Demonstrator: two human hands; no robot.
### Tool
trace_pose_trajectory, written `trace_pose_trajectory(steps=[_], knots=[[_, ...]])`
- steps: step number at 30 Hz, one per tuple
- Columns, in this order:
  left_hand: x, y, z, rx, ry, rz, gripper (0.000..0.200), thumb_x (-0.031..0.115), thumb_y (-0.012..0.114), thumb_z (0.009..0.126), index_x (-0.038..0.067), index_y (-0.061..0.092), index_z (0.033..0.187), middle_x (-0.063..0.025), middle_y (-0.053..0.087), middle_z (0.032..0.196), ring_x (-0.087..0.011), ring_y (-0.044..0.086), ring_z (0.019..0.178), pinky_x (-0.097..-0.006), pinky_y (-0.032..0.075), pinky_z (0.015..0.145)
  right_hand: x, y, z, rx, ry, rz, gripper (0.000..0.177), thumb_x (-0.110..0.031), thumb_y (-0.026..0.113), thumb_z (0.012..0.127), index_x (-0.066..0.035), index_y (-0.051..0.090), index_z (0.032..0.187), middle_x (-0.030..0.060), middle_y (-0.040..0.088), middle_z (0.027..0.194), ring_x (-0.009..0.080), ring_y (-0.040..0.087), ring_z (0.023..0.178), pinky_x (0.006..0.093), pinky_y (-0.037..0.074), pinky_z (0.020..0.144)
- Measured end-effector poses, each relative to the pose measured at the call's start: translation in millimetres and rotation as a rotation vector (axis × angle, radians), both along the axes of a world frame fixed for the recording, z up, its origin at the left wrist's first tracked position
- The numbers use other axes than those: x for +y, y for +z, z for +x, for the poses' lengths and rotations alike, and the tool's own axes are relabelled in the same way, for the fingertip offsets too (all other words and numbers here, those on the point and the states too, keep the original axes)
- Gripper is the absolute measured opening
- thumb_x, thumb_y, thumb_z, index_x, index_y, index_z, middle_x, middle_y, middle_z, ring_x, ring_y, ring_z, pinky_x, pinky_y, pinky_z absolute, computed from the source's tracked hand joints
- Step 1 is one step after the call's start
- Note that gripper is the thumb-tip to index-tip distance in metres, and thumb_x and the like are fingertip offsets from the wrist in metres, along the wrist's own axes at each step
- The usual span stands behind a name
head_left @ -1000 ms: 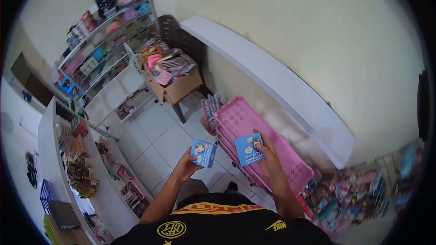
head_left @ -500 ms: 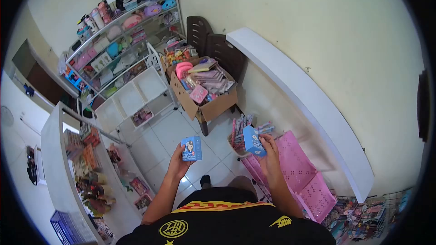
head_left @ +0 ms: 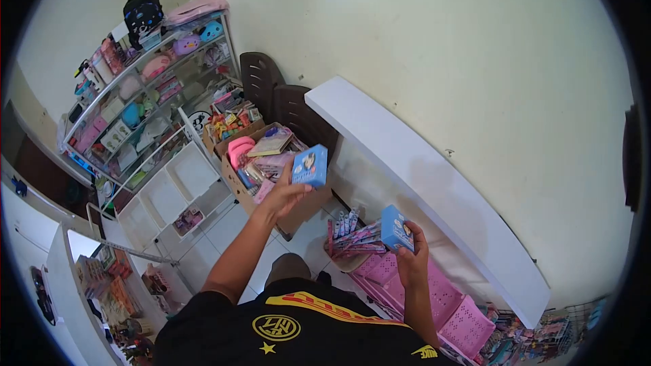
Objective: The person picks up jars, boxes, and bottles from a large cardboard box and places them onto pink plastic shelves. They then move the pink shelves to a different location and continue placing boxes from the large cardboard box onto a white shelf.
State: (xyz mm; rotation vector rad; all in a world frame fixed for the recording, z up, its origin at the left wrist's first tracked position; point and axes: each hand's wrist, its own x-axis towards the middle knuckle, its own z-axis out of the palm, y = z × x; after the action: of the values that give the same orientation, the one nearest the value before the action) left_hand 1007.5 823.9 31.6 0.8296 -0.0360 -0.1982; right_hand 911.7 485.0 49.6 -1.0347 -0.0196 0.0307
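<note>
A small light-blue box [head_left: 310, 166] with a cartoon figure on its face is gripped in my left hand [head_left: 287, 193]. That hand is raised in front of the cardboard carton of goods, the arm stretched forward. My right hand [head_left: 413, 257] holds a second light-blue box [head_left: 392, 227] of similar look, tilted, beside the white wall shelf. Below the right hand stands a pink perforated plastic rack [head_left: 434, 288]. Several wrapped rolls [head_left: 352, 234] stick out of a basket near it.
A white wall shelf [head_left: 434, 196] runs along the right. The cardboard carton [head_left: 298, 213] stands by brown chairs [head_left: 261, 84]. A glass display case [head_left: 146, 88] fills the back left, with white trays [head_left: 190, 172] before it. Another stocked shelf [head_left: 71, 257] is at the lower left.
My left hand has lifted its box up and forward to the carton. The right hand's box has shifted slightly right and down. The view has turned rightward.
</note>
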Motion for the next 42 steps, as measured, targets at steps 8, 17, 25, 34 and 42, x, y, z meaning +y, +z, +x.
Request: trace_pose_trajectory(steps=[8,17,25,34,42], knots=[[37,39,218,-0.426,-0.050,0.838,0.101,0.012,0.087,0.064,0.001,0.028,0.144,-0.0140,0.052,0.127,-0.0248,0.055,0.115,-0.0359,0.046,0.099,33,30,60,-0.015,0.009,-0.284,0.066,0.001,0.079,0.063,-0.003,0.054,0.124,0.0113,0.042,0.133,0.0242,0.051,0.121,0.0358,0.044,0.104],[54,11,350,-0.935,-0.037,1.353,0.091,0.027,0.088,0.066,0.004,0.044,0.142,-0.0175,0.051,0.135,-0.0282,0.049,0.125,-0.0391,0.040,0.103,83,55,136,-0.085,-0.077,-0.627,0.066,-0.008,0.086,0.063,-0.008,0.060,0.124,0.0120,0.041,0.136,0.0252,0.049,0.123,0.0367,0.044,0.103],[53,9,348,-0.709,-0.143,0.921,0.083,0.025,0.084,0.071,0.006,0.045,0.142,-0.0182,0.049,0.139,-0.0290,0.046,0.130,-0.0390,0.039,0.105,148,69,277,-0.326,-0.277,-1.191,0.062,-0.020,0.088,0.067,-0.009,0.063,0.122,0.0196,0.049,0.129,0.0327,0.051,0.119,0.0410,0.044,0.098],[60,13,341,-0.648,-0.136,0.820,0.074,0.016,0.079,0.075,0.002,0.047,0.140,-0.0186,0.054,0.137,-0.0269,0.053,0.125,-0.0353,0.042,0.102,205,38,363,-0.473,-0.454,-1.387,0.061,-0.025,0.085,0.072,-0.009,0.058,0.124,0.0200,0.037,0.135,0.0369,0.050,0.114,0.0440,0.045,0.096],[62,8,341,-0.645,-0.151,0.721,0.064,0.013,0.076,0.078,-0.001,0.052,0.135,-0.0176,0.060,0.131,-0.0217,0.054,0.124,-0.0341,0.038,0.107,207,41,366,-0.472,-0.418,-1.400,0.059,-0.024,0.085,0.072,-0.008,0.061,0.124,0.0208,0.040,0.134,0.0363,0.052,0.116,0.0429,0.047,0.096]])
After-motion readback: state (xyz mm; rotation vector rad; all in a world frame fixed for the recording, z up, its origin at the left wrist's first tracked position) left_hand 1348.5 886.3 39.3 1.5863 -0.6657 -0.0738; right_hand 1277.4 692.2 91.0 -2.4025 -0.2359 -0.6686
